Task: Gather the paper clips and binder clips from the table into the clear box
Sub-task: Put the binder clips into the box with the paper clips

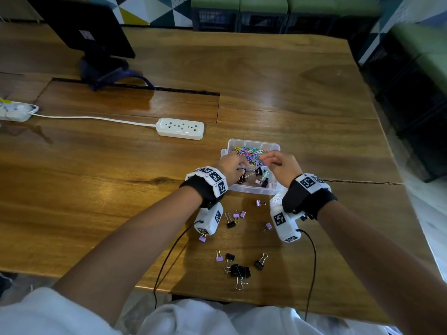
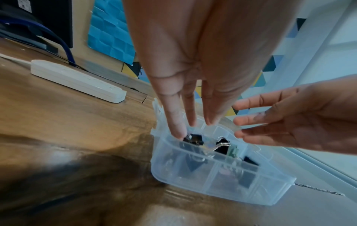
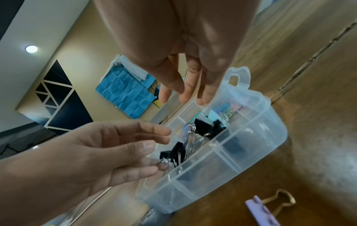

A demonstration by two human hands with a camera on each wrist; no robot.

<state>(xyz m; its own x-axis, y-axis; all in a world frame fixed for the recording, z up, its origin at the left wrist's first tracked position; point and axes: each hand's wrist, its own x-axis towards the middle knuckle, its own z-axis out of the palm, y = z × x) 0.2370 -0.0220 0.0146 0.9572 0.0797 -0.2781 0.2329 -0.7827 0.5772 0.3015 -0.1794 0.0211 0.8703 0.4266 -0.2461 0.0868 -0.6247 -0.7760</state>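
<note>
The clear box (image 1: 252, 190) stands on the wooden table (image 1: 302, 97); its far compartment holds coloured paper clips (image 1: 249, 153) and its near one holds black binder clips (image 2: 195, 139). Both hands hover over it, fingers straight, holding nothing. A fingertip of my left hand (image 1: 242, 164) (image 2: 193, 122) touches a black clip inside the box (image 2: 212, 175). My right hand (image 1: 267, 160) (image 3: 185, 97) spreads above the box (image 3: 222, 165). Loose binder clips lie nearer me: purple ones (image 1: 260, 203) (image 1: 267, 226) and a black cluster (image 1: 239, 270).
A white power strip (image 1: 180, 128) with its cord lies left of the box. A dark monitor on a stand (image 1: 94, 37) stands at the far left. A purple binder clip (image 3: 260, 212) sits just in front of the box. The table's near edge runs below the loose clips.
</note>
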